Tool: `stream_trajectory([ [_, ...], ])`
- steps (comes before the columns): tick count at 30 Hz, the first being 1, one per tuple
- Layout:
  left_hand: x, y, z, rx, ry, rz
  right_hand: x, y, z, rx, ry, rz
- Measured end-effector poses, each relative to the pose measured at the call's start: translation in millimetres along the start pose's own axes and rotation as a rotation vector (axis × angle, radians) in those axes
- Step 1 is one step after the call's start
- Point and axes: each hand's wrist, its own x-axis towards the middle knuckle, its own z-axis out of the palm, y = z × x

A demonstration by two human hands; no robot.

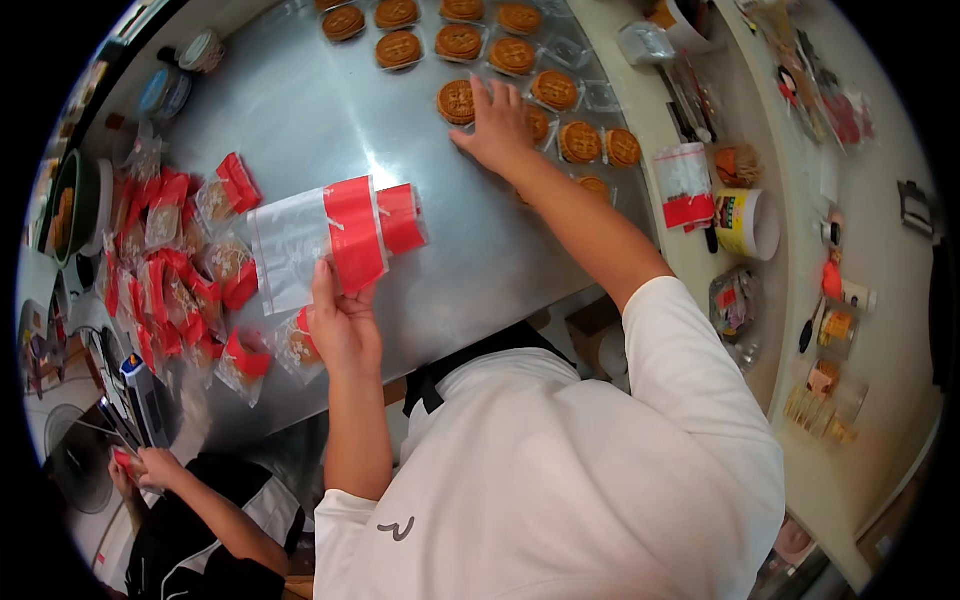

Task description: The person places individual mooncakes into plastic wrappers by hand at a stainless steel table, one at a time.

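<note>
My left hand (345, 325) pinches a few flat plastic bags (290, 250), clear at one end and red at the other, above the steel table. My right hand (498, 128) reaches to the far side with its fingers spread and thumb apart. It is at the right edge of a round brown mooncake (456, 102) in a clear tray; whether the fingertips touch it I cannot tell. More mooncakes (459, 42) in clear trays stand in rows behind and to the right, one partly hidden by my hand. On the left lies a heap of bagged mooncakes (180, 290) in red-and-clear wrappers.
Beside the heap stands a sealing machine (145, 400), where another person's hands (150, 468) hold a small red packet. A green bowl (72, 205) and tubs (165, 92) line the left edge. Tools, bags and a yellow-and-white tub (748, 223) crowd the right shelf (640, 130).
</note>
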Motion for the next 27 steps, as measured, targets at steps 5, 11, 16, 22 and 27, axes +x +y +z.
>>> stream_trajectory([
  [5,12.5,8.3,3.0,-0.067,0.051,-0.007,12.7,-20.3,26.1,-0.11,0.104,0.004],
  [11,15.7,17.6,10.5,-0.091,0.029,-0.031,21.8,-37.3,36.2,0.169,0.212,-0.102],
  [16,12.8,19.1,16.0,-0.094,0.043,-0.032,-58.4,-74.0,-58.2,0.595,0.318,-0.19],
  [22,-1.9,7.3,33.1,-0.063,-0.055,-0.071,-118.4,-85.1,-98.2,0.495,0.365,-0.293],
  [27,-15.4,-6.2,41.6,0.072,-0.116,-0.033,-134.4,-81.5,-98.0,0.507,0.326,-0.307],
])
